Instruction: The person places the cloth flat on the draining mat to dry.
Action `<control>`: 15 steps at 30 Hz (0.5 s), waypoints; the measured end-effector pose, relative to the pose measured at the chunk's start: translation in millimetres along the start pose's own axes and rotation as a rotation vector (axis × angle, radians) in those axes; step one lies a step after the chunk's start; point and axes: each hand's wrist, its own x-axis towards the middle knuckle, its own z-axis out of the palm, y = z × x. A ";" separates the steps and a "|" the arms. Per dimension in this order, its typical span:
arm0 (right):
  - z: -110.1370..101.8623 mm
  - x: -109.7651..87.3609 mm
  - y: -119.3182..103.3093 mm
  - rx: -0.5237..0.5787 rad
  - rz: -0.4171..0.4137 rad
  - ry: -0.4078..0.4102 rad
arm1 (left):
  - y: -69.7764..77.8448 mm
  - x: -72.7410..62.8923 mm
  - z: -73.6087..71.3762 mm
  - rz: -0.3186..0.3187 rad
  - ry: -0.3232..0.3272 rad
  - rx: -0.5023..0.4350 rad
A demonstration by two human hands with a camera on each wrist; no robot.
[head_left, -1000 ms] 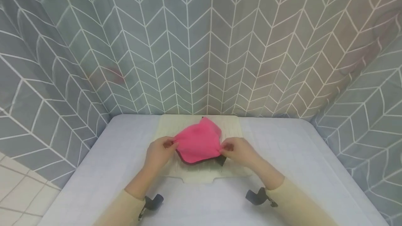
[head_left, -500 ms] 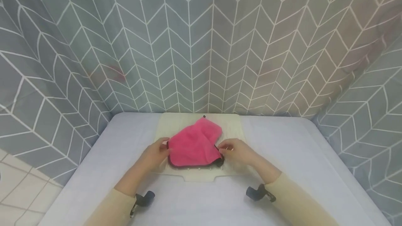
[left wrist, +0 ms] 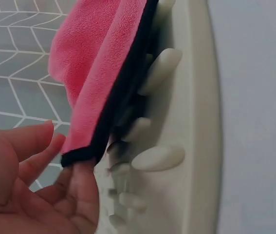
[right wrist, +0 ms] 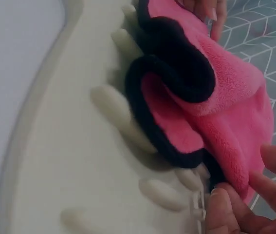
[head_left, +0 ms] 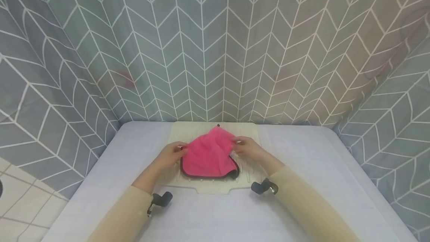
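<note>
We had the pink cloth (head_left: 208,154) on the pegged cream rack (head_left: 246,132) btwn both hands, equally near, its width running L–R: left hand (head_left: 169,154) pinched its left edge, right hand (head_left: 246,148) gripped the right fold.
</note>
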 end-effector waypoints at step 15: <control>-9.3 0.0 -14.6 -0.199 -0.029 0.447 | 18.1 -7.1 -13.8 0.123 0.065 -0.017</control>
